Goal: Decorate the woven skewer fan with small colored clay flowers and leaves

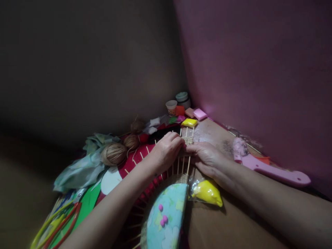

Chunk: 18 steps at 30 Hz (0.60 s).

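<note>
A curved piece of thin sticks and woven twine (188, 140) stands at the middle, around a half-round panel covered in pale blue floral cloth (166, 214). Several small pink balls (165, 219) rest on the cloth. My left hand (169, 148) is closed at the upper woven band, its fingertips pinching something small and pink. Close beside it, my right hand (207, 157) grips the band's right end between thumb and fingers. Below my right hand lies a clear packet of yellow clay (207, 193).
Twine balls (114, 154), patterned cloth (77, 173) and scissors (74, 211) lie left. A paper cup (171, 107), a lidded jar (183, 99) and clay packets (200, 114) stand by the wall corner. A pink-handled tool (275, 169) lies right.
</note>
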### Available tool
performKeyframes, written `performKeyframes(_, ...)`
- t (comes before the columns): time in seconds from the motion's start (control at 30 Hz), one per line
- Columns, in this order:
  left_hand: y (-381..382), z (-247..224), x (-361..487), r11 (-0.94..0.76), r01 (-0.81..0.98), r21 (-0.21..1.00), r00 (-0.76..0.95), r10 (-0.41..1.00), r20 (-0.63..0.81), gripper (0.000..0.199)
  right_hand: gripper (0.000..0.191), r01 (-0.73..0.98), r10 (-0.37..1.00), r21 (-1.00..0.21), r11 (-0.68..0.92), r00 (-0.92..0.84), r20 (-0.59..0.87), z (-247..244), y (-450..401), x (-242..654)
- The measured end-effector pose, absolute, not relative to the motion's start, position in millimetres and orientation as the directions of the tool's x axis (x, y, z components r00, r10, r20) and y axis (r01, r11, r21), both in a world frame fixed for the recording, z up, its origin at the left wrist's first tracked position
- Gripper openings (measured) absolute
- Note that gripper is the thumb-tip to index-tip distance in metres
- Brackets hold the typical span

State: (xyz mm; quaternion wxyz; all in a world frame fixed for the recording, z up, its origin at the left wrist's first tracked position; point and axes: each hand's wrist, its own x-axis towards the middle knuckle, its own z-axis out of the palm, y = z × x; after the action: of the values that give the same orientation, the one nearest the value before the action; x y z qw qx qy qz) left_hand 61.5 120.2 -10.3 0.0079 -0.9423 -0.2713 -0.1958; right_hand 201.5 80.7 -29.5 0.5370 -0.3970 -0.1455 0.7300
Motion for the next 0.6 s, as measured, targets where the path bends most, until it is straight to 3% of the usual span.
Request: performKeyframes(0.6, 119.8, -10.0, 68.6, -0.804, 0.58, 0.128, 0.704, 0.574, 0.418, 0.017, 0.022, -0.654, 0.909, -0.655, -0.377, -0.125, -0.399, -32.5, 81.5, 202.6)
